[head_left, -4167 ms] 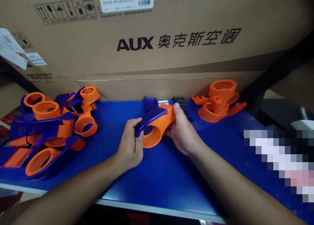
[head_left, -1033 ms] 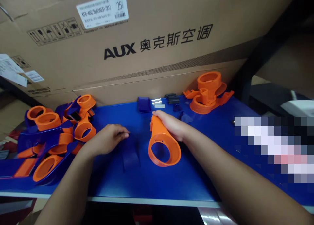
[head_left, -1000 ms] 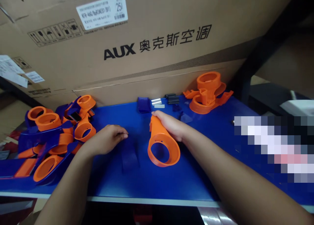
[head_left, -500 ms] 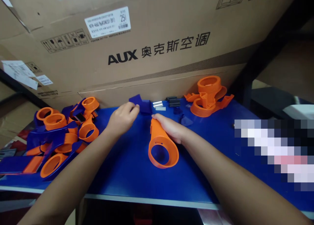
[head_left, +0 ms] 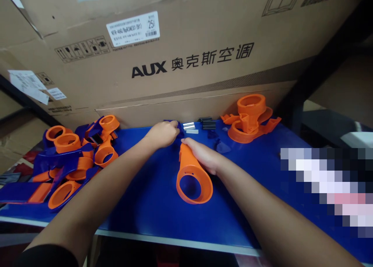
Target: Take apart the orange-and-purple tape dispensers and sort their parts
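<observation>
My right hand [head_left: 202, 154] is closed around the narrow end of an orange plastic tape dispenser frame [head_left: 194, 185], whose round ring faces me above the blue tabletop. Farther back, my left hand [head_left: 164, 134] has its fingers curled on a dark blue plastic piece [head_left: 181, 131], mostly hidden behind the hand. Just right of those fingers lie small silvery metal strips [head_left: 189, 126] and short black pieces [head_left: 207, 124]. Small dark blue bits [head_left: 223, 145] are on the table beyond my right wrist.
A heap of orange and blue tape dispensers [head_left: 67, 143] covers the left of the blue table [head_left: 140, 208]. More orange frames [head_left: 251, 117] are stacked at the back right. A large cardboard box [head_left: 189, 84] stands along the back edge. A pixelated patch hides part of the right side.
My left hand has moved right and slightly forward, now covering most of the blue pieces. My right hand keeps hold of the orange frame. The view has shifted slightly.
</observation>
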### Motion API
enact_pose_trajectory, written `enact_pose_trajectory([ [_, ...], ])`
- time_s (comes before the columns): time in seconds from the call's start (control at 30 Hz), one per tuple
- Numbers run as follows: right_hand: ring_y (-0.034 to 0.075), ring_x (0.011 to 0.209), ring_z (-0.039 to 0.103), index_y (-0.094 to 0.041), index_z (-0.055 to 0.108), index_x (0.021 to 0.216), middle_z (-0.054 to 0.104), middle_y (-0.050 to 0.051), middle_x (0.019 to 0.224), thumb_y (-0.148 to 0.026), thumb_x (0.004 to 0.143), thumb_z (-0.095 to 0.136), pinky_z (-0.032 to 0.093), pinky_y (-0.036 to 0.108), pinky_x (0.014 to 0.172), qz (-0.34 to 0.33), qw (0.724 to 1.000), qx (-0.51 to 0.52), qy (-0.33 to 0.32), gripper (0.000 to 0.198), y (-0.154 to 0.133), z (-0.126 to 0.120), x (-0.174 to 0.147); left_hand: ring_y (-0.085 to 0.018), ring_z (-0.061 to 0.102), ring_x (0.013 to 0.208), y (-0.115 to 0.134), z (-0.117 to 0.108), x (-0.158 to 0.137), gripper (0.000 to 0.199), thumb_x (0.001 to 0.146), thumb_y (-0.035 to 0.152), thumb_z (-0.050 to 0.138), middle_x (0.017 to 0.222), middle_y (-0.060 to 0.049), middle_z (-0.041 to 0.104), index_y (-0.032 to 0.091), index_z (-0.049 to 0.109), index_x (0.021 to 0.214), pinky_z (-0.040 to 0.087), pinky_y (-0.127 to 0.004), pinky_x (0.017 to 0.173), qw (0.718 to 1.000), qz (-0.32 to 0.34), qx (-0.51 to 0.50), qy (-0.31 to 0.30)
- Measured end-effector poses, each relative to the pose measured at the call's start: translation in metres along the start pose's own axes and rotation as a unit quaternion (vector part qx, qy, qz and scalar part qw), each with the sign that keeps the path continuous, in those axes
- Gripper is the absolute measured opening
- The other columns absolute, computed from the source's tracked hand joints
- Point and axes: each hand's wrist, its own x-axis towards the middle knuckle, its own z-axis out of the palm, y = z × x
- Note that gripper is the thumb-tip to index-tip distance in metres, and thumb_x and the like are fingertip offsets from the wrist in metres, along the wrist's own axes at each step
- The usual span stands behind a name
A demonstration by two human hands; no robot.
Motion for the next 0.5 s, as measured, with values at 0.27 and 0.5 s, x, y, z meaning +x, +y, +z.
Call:
enact_pose_trajectory([
  [0.27, 0.016, 0.048, 0.051, -0.021, 0.057, 0.078, 0.060, 0.002, 0.057, -0.053, 0.096, 0.048, 0.037, 0.027, 0.044, 0.003, 1.000, -0.001, 0.000, 0.038, 0.001, -0.001, 0.002, -0.025, 0.068, 0.092, 0.003, -0.005, -0.007, 0.040, 0.100, 0.034, 0.040, 0.109, -0.012, 0.067, 0.019, 0.075, 0.112, 0.052, -0.037, 0.080, 0.999, -0.032, -0.008, -0.026],
  [0.5, 0.016, 0.049, 0.052, -0.022, 0.058, 0.077, 0.062, 0.003, 0.060, -0.057, 0.095, 0.050, 0.039, 0.028, 0.045, 0.006, 1.000, -0.003, 0.002, 0.040, 0.002, -0.001, 0.003, -0.029, 0.065, 0.107, 0.007, -0.001, -0.015, 0.039, 0.098, 0.042, 0.049, 0.120, -0.012, 0.065, 0.022, 0.070, 0.125, 0.053, -0.041, 0.087, 0.998, -0.067, -0.010, -0.008],
])
